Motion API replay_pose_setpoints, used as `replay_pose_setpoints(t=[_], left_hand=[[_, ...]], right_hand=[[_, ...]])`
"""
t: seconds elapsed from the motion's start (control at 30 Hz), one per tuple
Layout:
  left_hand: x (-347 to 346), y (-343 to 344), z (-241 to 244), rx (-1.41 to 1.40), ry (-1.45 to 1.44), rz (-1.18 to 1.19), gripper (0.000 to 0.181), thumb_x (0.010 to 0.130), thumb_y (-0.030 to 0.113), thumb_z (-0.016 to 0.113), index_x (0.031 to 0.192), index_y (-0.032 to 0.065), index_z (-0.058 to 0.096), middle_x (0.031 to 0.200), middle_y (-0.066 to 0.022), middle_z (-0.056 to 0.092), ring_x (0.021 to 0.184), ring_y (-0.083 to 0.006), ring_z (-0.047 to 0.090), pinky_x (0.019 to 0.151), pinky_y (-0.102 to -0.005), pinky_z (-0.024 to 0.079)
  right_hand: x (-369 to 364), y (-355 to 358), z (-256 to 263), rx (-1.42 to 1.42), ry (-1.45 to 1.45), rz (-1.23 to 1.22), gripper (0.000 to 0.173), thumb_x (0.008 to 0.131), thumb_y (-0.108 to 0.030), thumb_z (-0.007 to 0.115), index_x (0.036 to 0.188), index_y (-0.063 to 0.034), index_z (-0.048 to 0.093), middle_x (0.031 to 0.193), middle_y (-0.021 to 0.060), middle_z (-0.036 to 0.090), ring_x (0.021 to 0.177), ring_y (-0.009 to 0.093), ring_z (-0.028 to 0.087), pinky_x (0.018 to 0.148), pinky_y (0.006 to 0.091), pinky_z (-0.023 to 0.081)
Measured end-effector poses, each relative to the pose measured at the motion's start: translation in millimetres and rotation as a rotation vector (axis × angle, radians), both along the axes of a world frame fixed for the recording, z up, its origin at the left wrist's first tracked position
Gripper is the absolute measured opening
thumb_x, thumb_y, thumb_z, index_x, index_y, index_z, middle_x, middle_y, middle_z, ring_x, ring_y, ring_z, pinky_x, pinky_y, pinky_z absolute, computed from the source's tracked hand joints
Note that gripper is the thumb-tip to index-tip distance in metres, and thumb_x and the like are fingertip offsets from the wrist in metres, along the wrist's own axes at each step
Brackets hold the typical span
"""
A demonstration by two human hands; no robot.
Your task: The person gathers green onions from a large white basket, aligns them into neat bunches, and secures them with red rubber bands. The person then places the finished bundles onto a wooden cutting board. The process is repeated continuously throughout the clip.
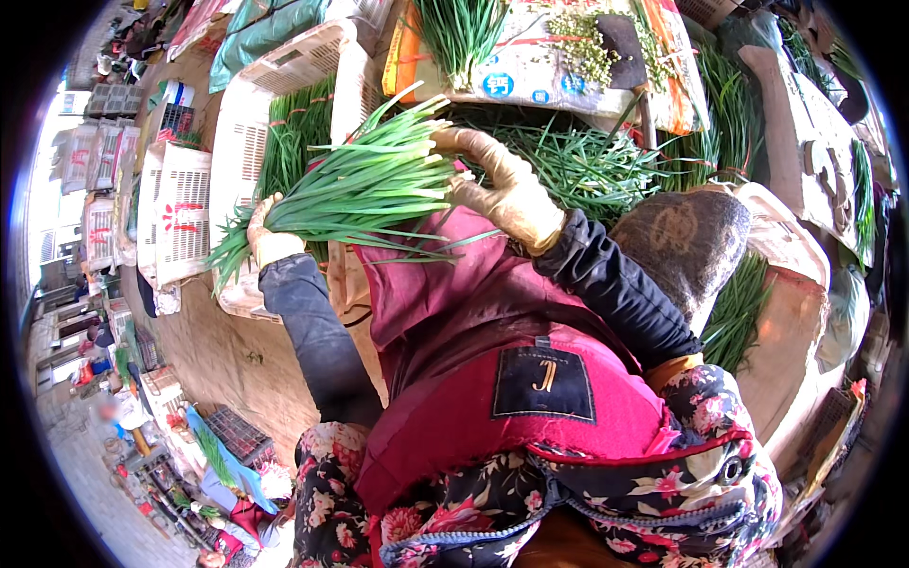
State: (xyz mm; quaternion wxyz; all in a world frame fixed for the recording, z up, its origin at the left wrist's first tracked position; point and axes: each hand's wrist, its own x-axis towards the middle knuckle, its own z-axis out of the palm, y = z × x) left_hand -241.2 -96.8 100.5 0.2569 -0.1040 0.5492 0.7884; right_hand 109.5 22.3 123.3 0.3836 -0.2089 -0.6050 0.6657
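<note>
A loose bunch of garlic chives [355, 188] lies across my lap side, its leaf tips to the left and pale cut ends to the right. My left hand [273, 238], in a yellowish glove, grips it near the leaf tips. On the other side my right hand [508, 188], gloved alike, has its fingers apart at the cut stem ends. Contact shows there, but whether it grips any stems is unclear. Below the bunch spreads a dark red apron [454, 284]. Loose green leaves [589, 160] lie in a heap beyond my right hand.
A white plastic crate [234, 167] with tied chives [302, 135] stands left. Ahead, a sack-covered surface [525, 92] bears another chive bunch [461, 35], small trimmings [582, 39] and a cleaver [625, 53], its handle overhanging the edge. More chives [735, 312] sit right. People are at lower left.
</note>
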Motion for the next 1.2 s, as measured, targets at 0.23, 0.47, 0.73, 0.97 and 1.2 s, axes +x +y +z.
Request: replay_pose_setpoints(t=[0.23,0.47,0.73,0.97,1.2], left_hand=[[-13.7,-0.5,-13.9,-0.062,-0.059,-0.055,0.018,0.078,0.012,0.059,0.094,0.0038,0.065,0.100,-0.0128,0.067,0.093,-0.0297,0.064,0.085,-0.0484,0.051],[-27.9,-8.4,-27.6,-0.056,-0.126,-0.147,0.021,0.074,0.013,0.061,0.093,0.0038,0.066,0.097,-0.0106,0.068,0.089,-0.0289,0.063,0.086,-0.0458,0.050],[-1.4,-1.3,-13.2,-0.022,-0.154,-0.136,0.020,0.074,0.013,0.059,0.089,0.0012,0.064,0.094,-0.0140,0.068,0.084,-0.0320,0.064,0.083,-0.0470,0.052],[-1.3,-4.1,-29.4,-0.010,-0.204,-0.068,0.020,0.082,0.019,0.052,0.090,0.0048,0.064,0.094,-0.0096,0.068,0.088,-0.0279,0.064,0.083,-0.0460,0.052],[-6.8,-9.8,-34.4,-0.032,-0.254,-0.049,0.019,0.083,0.019,0.051,0.089,0.0065,0.064,0.093,-0.0080,0.068,0.088,-0.0274,0.064,0.084,-0.0464,0.052]], right_hand=[[-8.8,23.2,9.7,0.632,-0.167,0.123,0.048,0.076,-0.013,0.073,0.122,-0.0119,0.059,0.120,0.0131,0.058,0.104,0.033,0.055,0.089,0.0393,0.047],[-12.2,25.0,21.8,0.131,0.006,0.146,0.026,0.082,-0.008,0.070,0.108,-0.0048,0.066,0.102,0.0063,0.063,0.095,0.016,0.058,0.084,0.0291,0.048],[-31.9,27.7,21.9,0.474,-0.059,0.149,0.027,0.079,-0.011,0.073,0.106,-0.0079,0.070,0.113,0.0097,0.062,0.108,0.026,0.055,0.095,0.0371,0.042],[-20.0,5.5,23.1,-0.356,0.303,-0.046,0.010,0.083,-0.009,0.069,0.089,-0.0028,0.068,0.085,0.0003,0.065,0.080,0.011,0.059,0.076,0.0260,0.047],[79.7,33.8,-9.0,0.502,-1.166,0.199,0.016,0.086,-0.022,0.061,0.094,-0.0112,0.070,0.083,0.0084,0.068,0.075,0.025,0.065,0.066,0.0339,0.051]])
